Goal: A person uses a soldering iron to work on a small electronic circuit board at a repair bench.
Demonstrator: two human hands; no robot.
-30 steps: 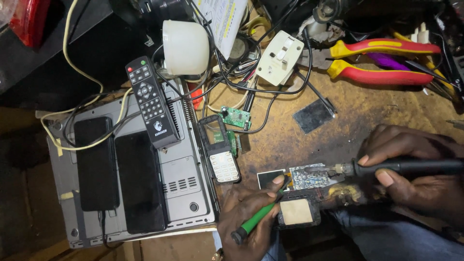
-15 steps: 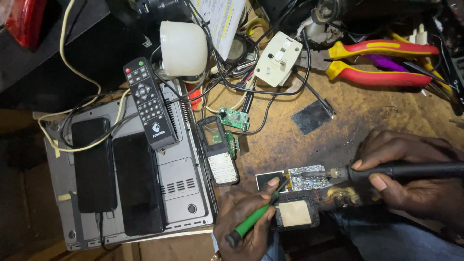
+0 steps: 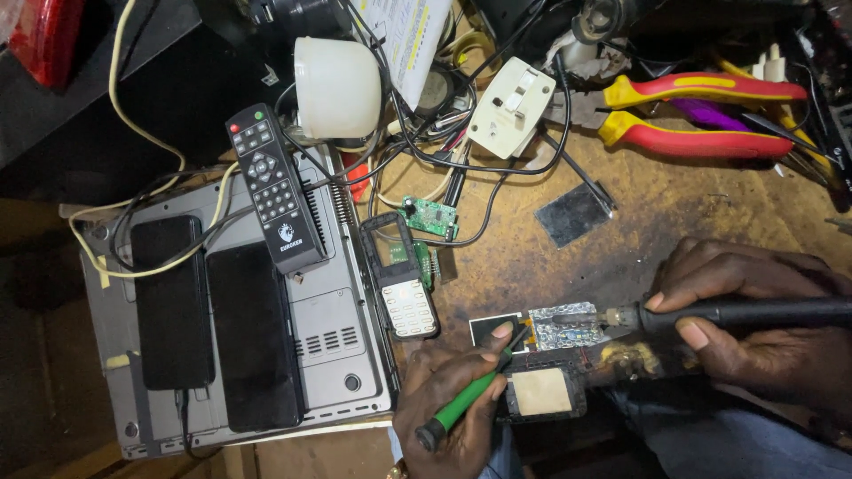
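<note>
My left hand (image 3: 448,395) grips a green-handled tool (image 3: 461,404) and its fingers press on an opened phone board (image 3: 568,326) with a silver shield and a small dark screen piece (image 3: 490,330). My right hand (image 3: 754,328) holds a black soldering iron (image 3: 737,312) whose tip rests on the right end of the silver shield. A pale square pad in a black frame (image 3: 541,392) lies just below the board.
A keypad phone front (image 3: 401,286) and a green circuit board (image 3: 431,217) lie left of my hands. A black remote (image 3: 273,191) and two dark phones (image 3: 253,333) rest on a grey device (image 3: 333,310). Red-yellow pliers (image 3: 701,115), a white socket (image 3: 510,106) and tangled wires crowd the back.
The view has shifted slightly. Both hands stay on the board with their tools; the soldering iron tip remains at the silver shield.
</note>
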